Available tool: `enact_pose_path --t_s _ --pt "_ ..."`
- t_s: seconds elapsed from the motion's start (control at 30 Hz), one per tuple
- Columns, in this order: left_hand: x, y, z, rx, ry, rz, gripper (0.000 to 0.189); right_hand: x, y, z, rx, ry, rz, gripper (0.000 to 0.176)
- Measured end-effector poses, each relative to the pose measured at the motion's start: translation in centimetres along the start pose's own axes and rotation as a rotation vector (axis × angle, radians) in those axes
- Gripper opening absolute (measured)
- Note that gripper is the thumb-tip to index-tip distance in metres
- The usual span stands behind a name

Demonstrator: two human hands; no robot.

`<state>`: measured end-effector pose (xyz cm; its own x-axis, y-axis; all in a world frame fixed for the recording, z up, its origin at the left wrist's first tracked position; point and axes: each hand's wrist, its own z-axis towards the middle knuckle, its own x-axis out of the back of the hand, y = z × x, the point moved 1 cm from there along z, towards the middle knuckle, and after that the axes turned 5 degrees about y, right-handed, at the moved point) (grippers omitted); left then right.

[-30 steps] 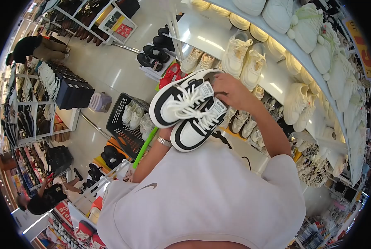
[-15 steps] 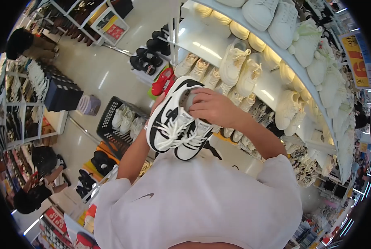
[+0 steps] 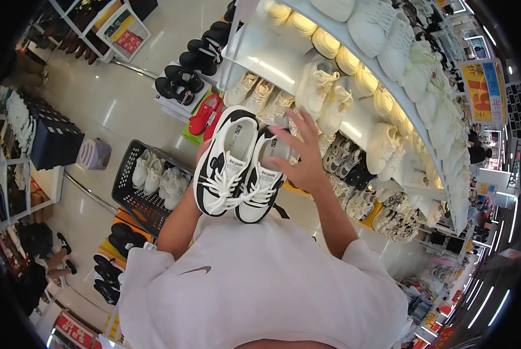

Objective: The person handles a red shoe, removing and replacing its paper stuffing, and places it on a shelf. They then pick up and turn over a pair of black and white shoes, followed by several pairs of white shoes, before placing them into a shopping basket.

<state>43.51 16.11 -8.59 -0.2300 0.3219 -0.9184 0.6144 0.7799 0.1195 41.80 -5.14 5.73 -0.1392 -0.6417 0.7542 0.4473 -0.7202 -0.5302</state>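
Observation:
A pair of black-and-white sneakers (image 3: 225, 174) with thick white laces is held up close in front of my chest, openings and insoles facing me. My left hand (image 3: 203, 151) grips the pair from the left, its fingers mostly hidden behind the left shoe. Beside the right shoe (image 3: 260, 189), my right hand (image 3: 302, 154) is open, its fingers spread and slightly blurred around the shoe's opening. The lettering on both tongues shows.
A black basket (image 3: 129, 180) with white shoes inside stands to the left. Lit shelves (image 3: 353, 136) of cream and white sneakers curve away at right. Red shoes (image 3: 205, 116) sit on a box ahead, near black shoes (image 3: 179, 84). Another person (image 3: 33, 262) is at lower left.
My right hand has come out of the shoe opening and its fingers have spread apart. The sneakers have turned more upright and lie side by side, and the view has shifted right.

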Motion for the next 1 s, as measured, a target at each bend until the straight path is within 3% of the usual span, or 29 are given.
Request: enact_pose_path --t_s 0.07,0.1,0.17,0.2,0.27,0.37,0.43,0.5,0.53,0.67,1.0 --pt "0.9 0.8 0.3 -0.033 0.024 0.009 0.048 -1.6 0.6 -1.3 -0.161 0.226 0.166 0.051" --pt "2.6 1.0 0.6 -0.011 0.061 -0.017 0.047 -3.3 0.5 -2.1 -0.15 0.207 0.169 0.051" --pt "4.8 1.1 0.5 0.011 0.1 -0.054 0.046 -7.1 0.4 -4.1 -0.604 0.579 0.651 0.06" --pt "5.4 1.1 0.5 -0.011 0.098 -0.02 0.046 -8.6 0.8 -5.3 -0.604 0.566 0.646 0.06" --pt "6.6 1.5 0.3 0.027 0.089 -0.057 0.048 -11.3 1.9 -7.2 -1.045 0.404 1.416 0.063" --pt "5.2 1.9 -1.1 0.016 0.051 -0.128 0.052 -12.2 3.6 -6.6 -1.076 0.237 1.311 0.061" --pt "6.3 2.4 -1.3 0.007 0.15 -0.063 0.051 -13.3 4.3 -5.7 -0.994 0.313 1.189 0.051" --pt "9.0 3.0 -2.1 0.066 -0.036 -0.07 0.053 -12.4 3.3 -3.7 -1.085 0.126 1.319 0.057" --pt "8.8 3.2 -2.4 0.077 0.049 -0.089 0.05 -13.0 3.4 -3.2 -1.097 0.106 1.328 0.057" --pt "6.7 3.8 -4.7 0.144 0.035 -0.182 0.051 -12.9 4.5 -2.1 -1.159 0.033 1.209 0.059" --pt "8.7 2.2 -6.2 0.013 0.163 -0.228 0.056 -15.4 3.3 -0.4 -1.265 -0.164 1.112 0.063"
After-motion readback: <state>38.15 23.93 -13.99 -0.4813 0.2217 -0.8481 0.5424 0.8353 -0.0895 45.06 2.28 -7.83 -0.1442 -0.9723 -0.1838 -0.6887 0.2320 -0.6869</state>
